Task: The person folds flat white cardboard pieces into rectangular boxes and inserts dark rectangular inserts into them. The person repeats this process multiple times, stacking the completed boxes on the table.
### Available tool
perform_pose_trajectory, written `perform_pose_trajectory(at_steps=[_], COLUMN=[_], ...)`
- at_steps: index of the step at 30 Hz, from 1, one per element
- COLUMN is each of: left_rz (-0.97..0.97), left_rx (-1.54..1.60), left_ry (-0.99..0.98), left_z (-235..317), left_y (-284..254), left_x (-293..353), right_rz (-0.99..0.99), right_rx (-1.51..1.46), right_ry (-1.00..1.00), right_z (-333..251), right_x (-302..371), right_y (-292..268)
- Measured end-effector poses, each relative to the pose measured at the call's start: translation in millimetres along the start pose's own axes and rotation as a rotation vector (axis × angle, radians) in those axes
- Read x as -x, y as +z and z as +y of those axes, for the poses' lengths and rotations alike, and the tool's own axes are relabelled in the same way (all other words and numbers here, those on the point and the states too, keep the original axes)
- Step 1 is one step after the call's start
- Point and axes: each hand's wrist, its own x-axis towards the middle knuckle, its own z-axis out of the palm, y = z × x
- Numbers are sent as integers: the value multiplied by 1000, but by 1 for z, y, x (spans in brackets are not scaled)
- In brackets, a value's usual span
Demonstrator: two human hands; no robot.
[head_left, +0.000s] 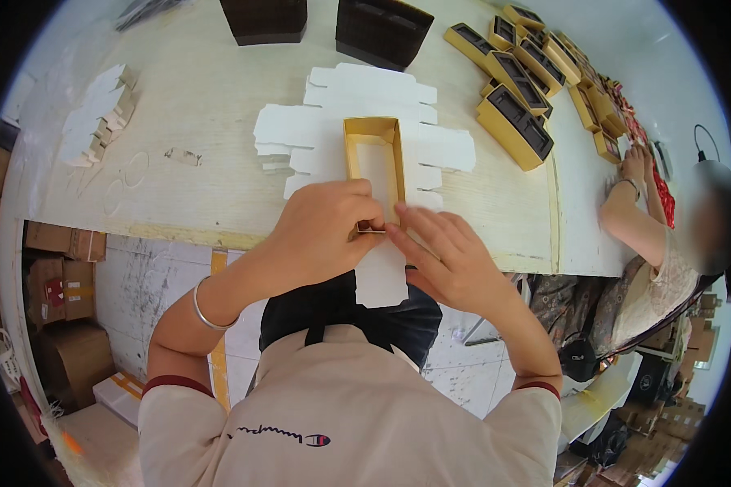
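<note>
In front of me a partly folded gold carton (399, 162) lies at the table's near edge, its far walls standing up and its inside white. A long white flap (382, 280) stretches from it past the edge, over my lap. My left hand (333, 223) is closed, fingertips pinching a small folded flap at the carton's near left corner. At the near right corner my right hand (451, 256) grips the carton, index fingertip by the fold and thumb lower, beside the white flap. Flat white carton blanks (447, 148) are stacked beneath and around the carton.
Two dark brown boxes (382, 32) stand at the back. Gold boxes with black inserts (516, 122) are piled at the far right. More white folded card pieces (97, 118) sit at left. A co-worker's hands (638, 166) work at the right, near red material.
</note>
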Motion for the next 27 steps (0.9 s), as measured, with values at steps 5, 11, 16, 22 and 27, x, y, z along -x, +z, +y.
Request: perform_pose_trajectory(at_steps=[5, 11, 16, 22, 27], left_rz=[-189, -101, 155, 145, -173], left_rx=[456, 511, 274, -138, -178], left_ry=[-132, -174, 22, 186, 50], left_z=[-3, -5, -3, -4, 4], left_y=[-14, -12, 8, 20, -6], left_x=[-6, -1, 7, 13, 1], right_rz=[224, 356, 297, -50, -196], right_rx=[-404, -689, 92, 35, -208], right_ry=[113, 541, 166, 159, 197], right_z=[19, -1, -3, 1, 11], right_x=[2, -12, -14, -23, -33], right_y=[17, 24, 21, 9, -7])
